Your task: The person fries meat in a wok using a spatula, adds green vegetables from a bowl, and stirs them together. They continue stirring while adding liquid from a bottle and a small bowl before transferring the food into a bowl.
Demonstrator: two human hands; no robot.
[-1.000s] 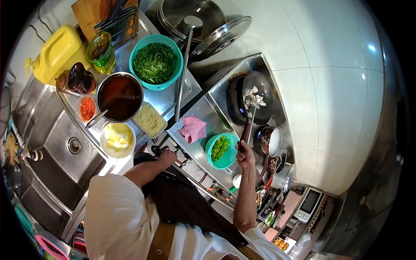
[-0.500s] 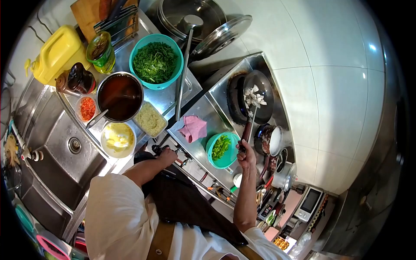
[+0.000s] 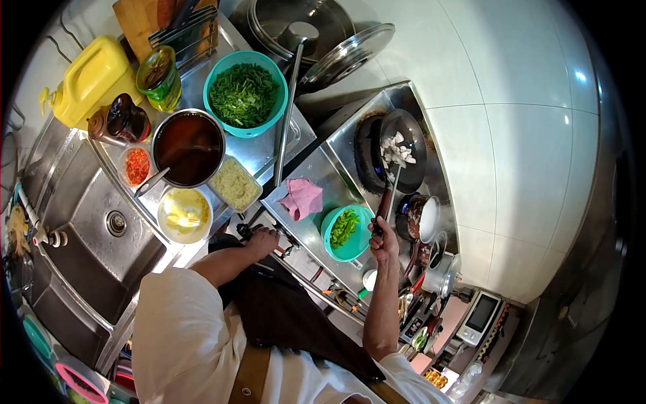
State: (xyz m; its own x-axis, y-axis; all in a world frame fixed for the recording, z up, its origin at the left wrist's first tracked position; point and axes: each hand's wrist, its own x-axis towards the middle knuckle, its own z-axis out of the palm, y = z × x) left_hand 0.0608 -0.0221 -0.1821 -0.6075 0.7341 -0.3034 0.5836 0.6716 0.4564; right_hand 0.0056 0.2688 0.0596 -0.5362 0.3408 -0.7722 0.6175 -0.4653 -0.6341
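Observation:
My right hand [image 3: 383,244] is closed at the end of a brown handle [image 3: 385,202] that leads up to a dark frying pan [image 3: 412,176]. A thin metal spatula [image 3: 394,180] runs alongside this handle into the same grip. Pale, whitish food pieces [image 3: 397,149] lie in the pan, at the spatula's tip. Low at the stove's front edge, my left hand [image 3: 262,244] curls at a black valve knob [image 3: 244,231] on the gas pipe. Part of its fingers is hidden. Between the hands stands a turquoise bowl [image 3: 348,252] of chopped green peppers [image 3: 344,227].
A pink cloth [image 3: 301,199] lies on the steel top. Leftward stand a pot of brown liquid [image 3: 188,148], a turquoise bowl of chopped greens [image 3: 243,94] and a tub of minced garlic [image 3: 234,184]. A saucepan [image 3: 426,221] sits right of the pan; a sink [image 3: 87,229] is far left.
The whole view has shifted very slightly. Both hands, the pan and the food pieces stay in practically the same places.

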